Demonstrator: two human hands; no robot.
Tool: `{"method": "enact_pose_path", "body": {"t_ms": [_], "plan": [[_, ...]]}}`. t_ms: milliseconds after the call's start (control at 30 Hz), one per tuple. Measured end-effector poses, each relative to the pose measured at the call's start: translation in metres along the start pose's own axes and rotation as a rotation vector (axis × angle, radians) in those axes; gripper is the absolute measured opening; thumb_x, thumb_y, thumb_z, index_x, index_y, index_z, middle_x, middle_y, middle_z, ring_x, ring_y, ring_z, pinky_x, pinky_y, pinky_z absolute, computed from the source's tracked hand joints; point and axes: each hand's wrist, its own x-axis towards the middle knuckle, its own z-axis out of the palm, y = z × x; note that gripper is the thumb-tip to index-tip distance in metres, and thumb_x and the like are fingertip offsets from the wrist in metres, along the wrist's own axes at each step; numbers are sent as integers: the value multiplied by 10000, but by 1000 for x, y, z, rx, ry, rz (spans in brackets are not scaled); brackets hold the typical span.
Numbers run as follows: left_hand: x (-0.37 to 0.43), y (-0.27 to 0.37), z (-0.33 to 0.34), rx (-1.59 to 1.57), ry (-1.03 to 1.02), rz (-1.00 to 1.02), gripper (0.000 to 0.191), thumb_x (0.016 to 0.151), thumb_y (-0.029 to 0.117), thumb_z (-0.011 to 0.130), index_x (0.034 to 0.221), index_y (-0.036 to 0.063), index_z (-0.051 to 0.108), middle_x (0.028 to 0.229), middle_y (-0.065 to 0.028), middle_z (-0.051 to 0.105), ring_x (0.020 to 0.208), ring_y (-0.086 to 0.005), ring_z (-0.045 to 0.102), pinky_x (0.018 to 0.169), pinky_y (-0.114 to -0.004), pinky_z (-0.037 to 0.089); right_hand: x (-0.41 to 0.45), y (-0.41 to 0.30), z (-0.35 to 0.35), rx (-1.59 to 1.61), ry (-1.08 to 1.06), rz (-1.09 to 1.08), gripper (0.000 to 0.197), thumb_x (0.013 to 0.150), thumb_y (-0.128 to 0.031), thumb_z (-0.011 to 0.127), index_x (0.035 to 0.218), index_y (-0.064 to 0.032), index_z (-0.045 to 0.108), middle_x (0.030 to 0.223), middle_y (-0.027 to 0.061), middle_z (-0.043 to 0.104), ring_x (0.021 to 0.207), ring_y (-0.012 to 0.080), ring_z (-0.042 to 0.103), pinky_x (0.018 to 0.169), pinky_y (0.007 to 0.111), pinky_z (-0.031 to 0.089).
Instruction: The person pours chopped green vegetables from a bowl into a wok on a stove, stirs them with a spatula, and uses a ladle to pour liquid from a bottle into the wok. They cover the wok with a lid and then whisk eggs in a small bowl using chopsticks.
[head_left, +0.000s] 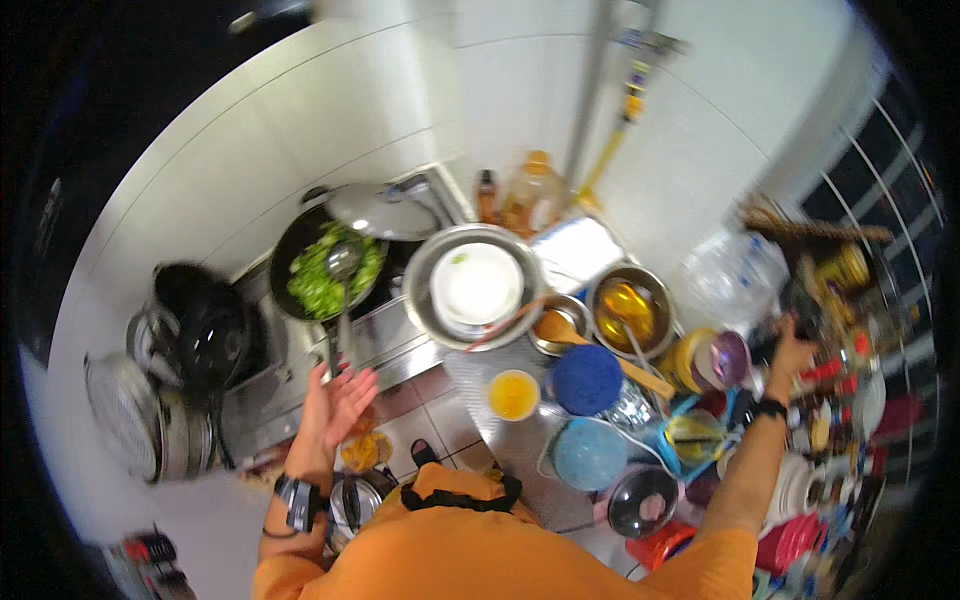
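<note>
My left hand (341, 405) is palm up with its fingers spread, just below the handle of a dark frying pan (279, 259) on the stove. Chopped green vegetables (322, 281) fill the pan, and a metal ladle (343, 262) rests in them. A metal lid (386, 212) leans over the pan's far edge. Out to the right, my right hand (790, 354) reaches among crowded jars and bottles, near a clear plastic bag (739, 277) and a yellow jar with a purple top (694, 360). Blur hides whether its fingers hold anything.
A steel basin (418, 304) holds a white bowl (480, 281). Nearby are a pot of yellow oil (626, 300), a wooden spatula (645, 377), a cup of orange-yellow liquid (514, 395) and a blue round item (586, 380). Black pans (206, 337) stand left of the stove.
</note>
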Motion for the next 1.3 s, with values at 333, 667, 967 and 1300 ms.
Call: {"method": "enact_pose_path", "body": {"t_ms": [333, 667, 967, 1300], "plan": [[65, 44, -42, 57, 1, -36, 496, 876, 394, 448, 1058, -67, 436, 957, -153, 524, 916, -269, 559, 842, -387, 489, -14, -49, -108, 209, 83, -365, 584, 761, -339, 699, 1125, 75, 507, 1082, 204, 578, 948, 272, 573, 841, 353, 439], [84, 88, -88, -145, -170, -189, 180, 902, 114, 409, 1065, 41, 434, 714, 22, 434, 555, -67, 381, 470, -189, 359, -155, -175, -220, 394, -366, -353, 683, 809, -281, 656, 1310, 53, 334, 1272, 165, 444, 1095, 225, 469, 911, 314, 385], [-32, 153, -134, 55, -272, -253, 269, 904, 129, 389, 1154, 31, 390, 718, 16, 431, 538, -60, 411, 454, -197, 393, -412, -332, -183, 484, -1052, -508, 722, 697, -131, 719, 1278, 56, 332, 1199, 165, 464, 1088, 253, 475, 945, 339, 361], [-83, 174, -192, 75, -434, -277, 421, 897, 150, 459, 1275, 3, 345, 781, -7, 444, 594, -83, 439, 479, -232, 410, -574, -410, -102, 197, -1323, -999, 549, 681, -339, 710, 960, 45, 435, 795, 240, 596, 739, 387, 604, 658, 408, 477]]}}
